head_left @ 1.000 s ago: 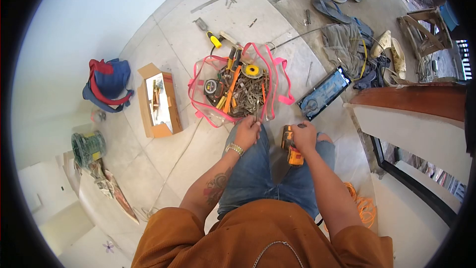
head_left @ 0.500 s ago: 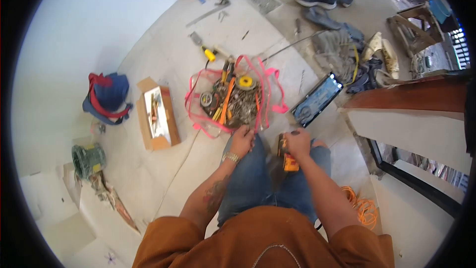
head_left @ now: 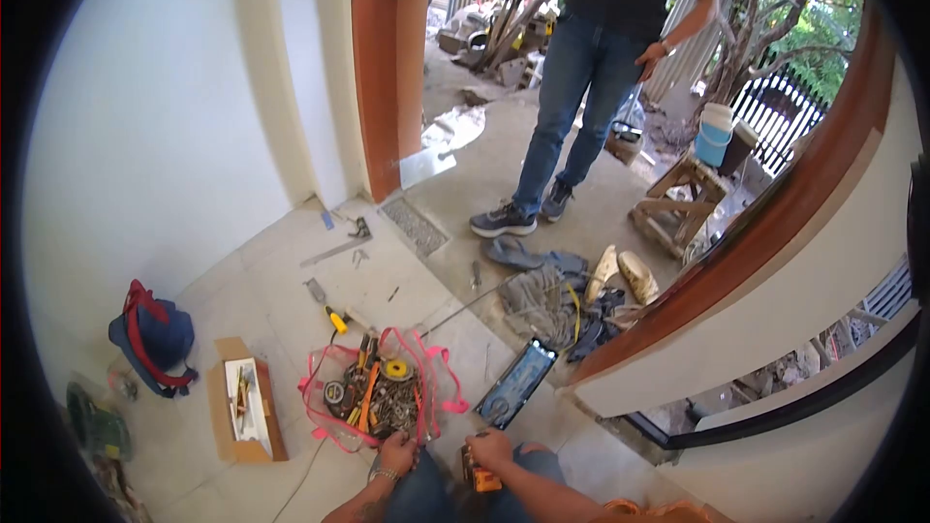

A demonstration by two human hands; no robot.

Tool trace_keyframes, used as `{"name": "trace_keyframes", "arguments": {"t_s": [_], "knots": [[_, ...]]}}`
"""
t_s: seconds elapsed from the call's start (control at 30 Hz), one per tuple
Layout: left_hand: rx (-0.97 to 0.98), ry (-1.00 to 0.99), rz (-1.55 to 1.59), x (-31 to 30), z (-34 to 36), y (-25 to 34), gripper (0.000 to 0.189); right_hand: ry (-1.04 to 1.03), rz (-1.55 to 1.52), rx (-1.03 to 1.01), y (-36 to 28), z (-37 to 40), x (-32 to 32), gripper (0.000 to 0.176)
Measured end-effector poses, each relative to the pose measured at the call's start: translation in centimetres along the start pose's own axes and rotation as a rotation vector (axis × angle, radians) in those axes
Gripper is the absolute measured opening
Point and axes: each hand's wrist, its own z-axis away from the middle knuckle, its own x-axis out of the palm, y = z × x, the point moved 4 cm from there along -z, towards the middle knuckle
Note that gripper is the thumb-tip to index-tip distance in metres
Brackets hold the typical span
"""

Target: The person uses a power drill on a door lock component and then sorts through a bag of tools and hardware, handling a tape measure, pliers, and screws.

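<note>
My right hand [head_left: 491,449] is closed on a yellow and black power drill [head_left: 479,473] held over my lap. My left hand [head_left: 398,453] is closed at the near edge of a clear bag with pink trim [head_left: 320,414]; what its fingers hold is too small to make out. Inside the bag lie a yellow tape roll [head_left: 395,369], an orange-handled tool [head_left: 368,397] and many loose metal pieces. Right of the bag is a blue flat case [head_left: 518,383] on the floor.
A person [head_left: 591,68] stands outside the doorway. An open cardboard box [head_left: 274,416] and a blue-red backpack [head_left: 155,339] are at the left. Beyond the bag lie a yellow-handled scraper [head_left: 335,320], clothes [head_left: 538,310] and shoes [head_left: 636,277]. A wooden stool [head_left: 678,201] stands outside.
The view has tilted up, showing the doorway and more of the standing person. The floor items and both my hands appear lower and further left. My right hand still holds the drill.
</note>
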Motion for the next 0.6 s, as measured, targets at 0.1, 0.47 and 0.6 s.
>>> {"name": "trace_keyframes", "arguments": {"t_s": [0.1, 0.47, 0.6], "knots": [[-0.054, -0.033, -0.051, -0.1, -0.5, -1.1, 0.019, -0.030, -0.028, 0.029, 1.0, -0.7, 0.5, 0.038], [-0.077, -0.041, 0.021, 0.1, -0.4, -0.6, 0.018, -0.050, -0.051, 0.035, -0.3, 0.2, -0.5, 0.040], [-0.086, -0.077, 0.012, 0.0, -0.7, -1.2, 0.017, -0.016, -0.016, -0.007, 1.2, -1.1, 0.9, 0.040]]}}
